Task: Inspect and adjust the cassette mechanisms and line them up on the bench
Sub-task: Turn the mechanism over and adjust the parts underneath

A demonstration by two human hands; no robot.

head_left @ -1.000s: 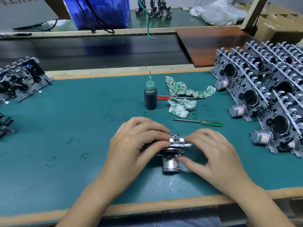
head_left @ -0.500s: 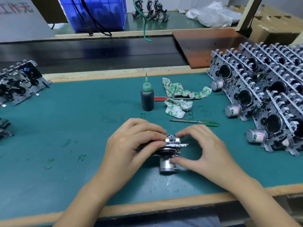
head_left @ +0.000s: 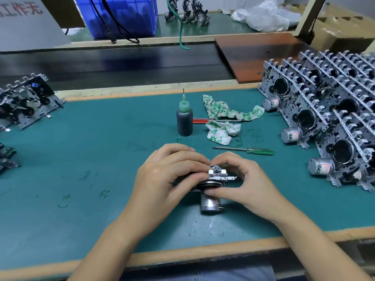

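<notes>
One metal cassette mechanism (head_left: 217,176) stands on edge on the green bench mat (head_left: 101,159), its silver motor (head_left: 210,202) pointing toward me. My left hand (head_left: 170,175) grips its left side, fingers curled over the top. My right hand (head_left: 243,179) pinches the right end, thumb under the plate and fingertips on the top edge. Much of the mechanism is hidden under my hands. A row of several mechanisms (head_left: 328,118) leans in a stack at the right. Other mechanisms (head_left: 24,102) lie at the left edge.
A dark oil bottle (head_left: 184,120) with a green needle tip stands behind my hands. Beside it lie green-stained rags (head_left: 225,118), a red-handled tool (head_left: 200,120) and a green-handled screwdriver (head_left: 247,151). A brown board (head_left: 257,55) and a blue crate (head_left: 119,15) sit farther back.
My right fingers have curled in from lying flat over the mechanism's right end to pinching its top edge. The left hand keeps its grip. The view has shifted slightly.
</notes>
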